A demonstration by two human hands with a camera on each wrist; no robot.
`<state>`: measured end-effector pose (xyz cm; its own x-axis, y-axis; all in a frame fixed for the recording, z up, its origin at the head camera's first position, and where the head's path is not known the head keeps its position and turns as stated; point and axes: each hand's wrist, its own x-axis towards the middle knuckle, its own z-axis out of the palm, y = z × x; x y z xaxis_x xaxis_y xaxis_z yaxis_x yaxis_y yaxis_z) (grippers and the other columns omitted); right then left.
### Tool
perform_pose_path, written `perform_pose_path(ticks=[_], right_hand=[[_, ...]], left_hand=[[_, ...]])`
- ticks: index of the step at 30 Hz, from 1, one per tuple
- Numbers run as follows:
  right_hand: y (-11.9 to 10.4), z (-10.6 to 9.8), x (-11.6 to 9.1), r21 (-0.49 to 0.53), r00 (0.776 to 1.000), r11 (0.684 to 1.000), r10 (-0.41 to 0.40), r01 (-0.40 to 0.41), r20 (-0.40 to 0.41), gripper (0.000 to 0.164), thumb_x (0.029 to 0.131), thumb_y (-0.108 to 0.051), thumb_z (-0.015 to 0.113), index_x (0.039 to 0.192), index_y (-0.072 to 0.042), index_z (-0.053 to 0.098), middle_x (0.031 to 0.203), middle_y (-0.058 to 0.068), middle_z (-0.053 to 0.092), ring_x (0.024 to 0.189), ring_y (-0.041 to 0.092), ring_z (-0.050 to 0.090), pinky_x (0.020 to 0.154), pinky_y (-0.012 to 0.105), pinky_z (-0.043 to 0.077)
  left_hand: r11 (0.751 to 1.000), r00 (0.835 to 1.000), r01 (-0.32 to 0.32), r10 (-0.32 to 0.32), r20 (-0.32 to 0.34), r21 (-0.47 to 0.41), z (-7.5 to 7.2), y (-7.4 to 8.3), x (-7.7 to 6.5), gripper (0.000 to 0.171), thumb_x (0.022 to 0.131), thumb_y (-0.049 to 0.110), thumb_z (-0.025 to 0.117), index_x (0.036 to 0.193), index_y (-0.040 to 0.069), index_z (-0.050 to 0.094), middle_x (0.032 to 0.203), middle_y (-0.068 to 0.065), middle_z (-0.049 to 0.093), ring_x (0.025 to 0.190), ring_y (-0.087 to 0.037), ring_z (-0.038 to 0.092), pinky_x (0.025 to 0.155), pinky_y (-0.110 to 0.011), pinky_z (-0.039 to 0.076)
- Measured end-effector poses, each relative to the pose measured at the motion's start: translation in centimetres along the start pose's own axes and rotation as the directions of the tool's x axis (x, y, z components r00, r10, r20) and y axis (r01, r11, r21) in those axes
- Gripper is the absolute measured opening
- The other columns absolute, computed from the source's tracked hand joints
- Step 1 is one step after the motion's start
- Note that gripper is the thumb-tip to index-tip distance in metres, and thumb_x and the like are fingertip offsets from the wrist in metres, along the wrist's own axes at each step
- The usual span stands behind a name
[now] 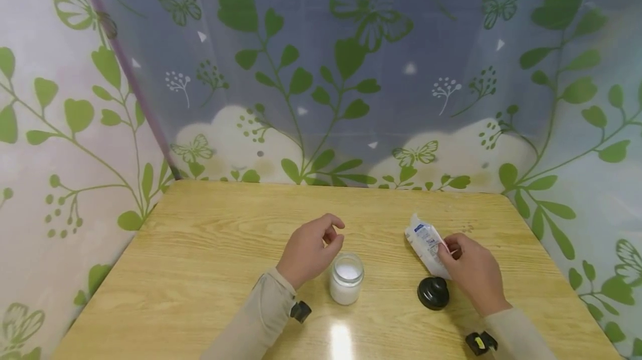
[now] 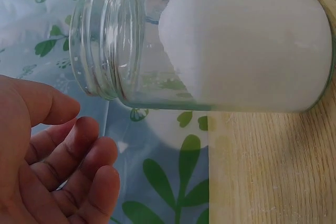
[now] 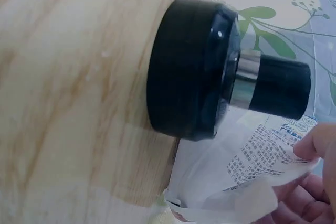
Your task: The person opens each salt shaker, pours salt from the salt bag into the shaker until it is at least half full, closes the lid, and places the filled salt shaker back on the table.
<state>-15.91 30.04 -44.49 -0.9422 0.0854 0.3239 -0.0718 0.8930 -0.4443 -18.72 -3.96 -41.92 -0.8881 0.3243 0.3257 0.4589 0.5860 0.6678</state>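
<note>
A clear glass jar [image 1: 347, 282] stands upright and uncapped on the wooden table, partly filled with white powder, its surface sloping in the left wrist view. My left hand [image 1: 310, 249] hovers just left of the jar's mouth, fingers loosely bent, with nothing between them and apart from the glass. Between thumb and fingers, my right hand [image 1: 473, 271] pinches the edge of a white packet [image 1: 424, 242] with blue and dark print. The packet looks soft and crumpled, with a torn edge in the right wrist view. Right beside it sits a black lid [image 3: 191, 69] with a silver-ringed knob.
The wooden table [image 1: 225, 226] ends at a patterned cloth [image 1: 311, 98] with green leaves and butterflies, which rises at the back and both sides. Small dark wrist mounts [image 1: 301, 311] sit by both sleeves.
</note>
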Motion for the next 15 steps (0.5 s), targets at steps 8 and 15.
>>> perform_pose_path(ticks=[8, 15], right_hand=[[0.0, -0.3, -0.4, 0.039, 0.994, 0.999, 0.033, -0.037, 0.109, 0.037, 0.099, -0.037, 0.066, 0.115, -0.003, 0.068, 0.101, 0.009, 0.075, 0.086, 0.023, 0.070, 0.069, 0.040, 0.054], [-0.8, -1.5, -1.1, 0.053, 0.993, 0.991, -0.120, 0.119, 0.017, 0.029, 0.097, -0.024, 0.068, 0.118, -0.003, 0.066, 0.106, 0.010, 0.068, 0.091, 0.024, 0.064, 0.073, 0.039, 0.052]], left_hand=[[1.000, 1.000, -0.006, 0.006, 0.012, -0.009, 0.0, 0.0, -0.2, 0.016, 0.100, 0.020, 0.063, 0.114, 0.020, 0.070, 0.083, 0.015, 0.064, 0.074, -0.004, 0.061, 0.067, -0.026, 0.051], [1.000, 0.999, -0.003, 0.004, 0.050, -0.026, -0.3, -0.1, -0.2, 0.019, 0.100, 0.020, 0.060, 0.117, 0.020, 0.069, 0.086, 0.015, 0.065, 0.080, -0.004, 0.062, 0.071, -0.027, 0.053]])
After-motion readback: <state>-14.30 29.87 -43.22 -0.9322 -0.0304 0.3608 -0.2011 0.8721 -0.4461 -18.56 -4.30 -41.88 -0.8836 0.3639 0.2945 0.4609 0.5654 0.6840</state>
